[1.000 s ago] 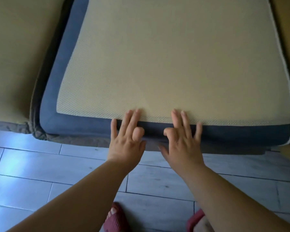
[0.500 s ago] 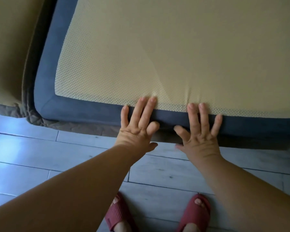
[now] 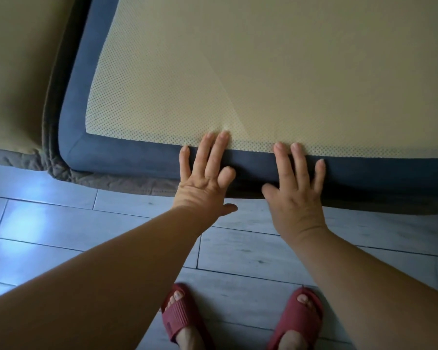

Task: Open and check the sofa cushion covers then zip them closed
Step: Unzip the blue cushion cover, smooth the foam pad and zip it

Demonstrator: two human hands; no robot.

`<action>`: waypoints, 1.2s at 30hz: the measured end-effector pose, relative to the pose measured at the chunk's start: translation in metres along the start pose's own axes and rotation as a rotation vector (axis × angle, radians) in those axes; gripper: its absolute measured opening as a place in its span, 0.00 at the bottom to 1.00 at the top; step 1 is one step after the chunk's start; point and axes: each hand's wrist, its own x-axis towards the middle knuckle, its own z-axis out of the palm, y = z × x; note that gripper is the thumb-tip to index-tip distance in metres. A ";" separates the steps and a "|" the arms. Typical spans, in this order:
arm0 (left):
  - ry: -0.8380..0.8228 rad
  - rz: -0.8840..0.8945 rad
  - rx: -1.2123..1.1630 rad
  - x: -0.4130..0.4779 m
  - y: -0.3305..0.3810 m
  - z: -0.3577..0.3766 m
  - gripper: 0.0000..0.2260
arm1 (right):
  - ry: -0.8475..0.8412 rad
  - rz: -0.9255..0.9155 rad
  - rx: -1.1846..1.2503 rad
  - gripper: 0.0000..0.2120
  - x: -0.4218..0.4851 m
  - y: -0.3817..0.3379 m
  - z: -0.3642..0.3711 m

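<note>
A large sofa cushion (image 3: pixel 263 72) lies flat in front of me, its cream dotted mesh underside up and a dark blue fabric border (image 3: pixel 127 157) around it. My left hand (image 3: pixel 205 183) rests on the near blue edge with straight fingers, the fingertips reaching the mesh. My right hand (image 3: pixel 293 195) lies flat on the same edge a little to the right, fingers spread. Neither hand holds anything. No zipper is visible along this edge.
A second cushion (image 3: pixel 15 72) lies to the left, separated by a dark gap. Brown quilted sofa fabric (image 3: pixel 116 183) shows under the cushion's front. Grey tiled floor (image 3: pixel 61 223) is below, with my feet in red slippers (image 3: pixel 180 317) close to the sofa.
The view has moved closer and to the right. Both hands have slid forward on the blue edge and flattened, fingers now reaching the mesh.
</note>
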 end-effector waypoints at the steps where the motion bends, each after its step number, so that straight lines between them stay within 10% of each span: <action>1: 0.000 -0.002 -0.006 -0.001 0.001 -0.003 0.31 | -0.034 0.024 0.031 0.09 0.003 -0.002 -0.007; 9: 0.029 0.043 -0.025 -0.008 -0.007 -0.080 0.05 | -0.204 0.111 0.161 0.13 0.035 -0.003 -0.085; 18: 0.009 0.216 -0.082 -0.019 -0.063 -0.298 0.06 | -0.307 -0.038 0.153 0.04 0.118 0.009 -0.301; 28: 0.198 0.186 -0.161 -0.032 -0.085 -0.613 0.07 | 0.096 0.058 0.019 0.07 0.223 0.024 -0.571; 36: 0.328 -0.002 -0.213 -0.013 -0.091 -0.603 0.10 | 0.042 0.262 0.131 0.12 0.256 0.012 -0.575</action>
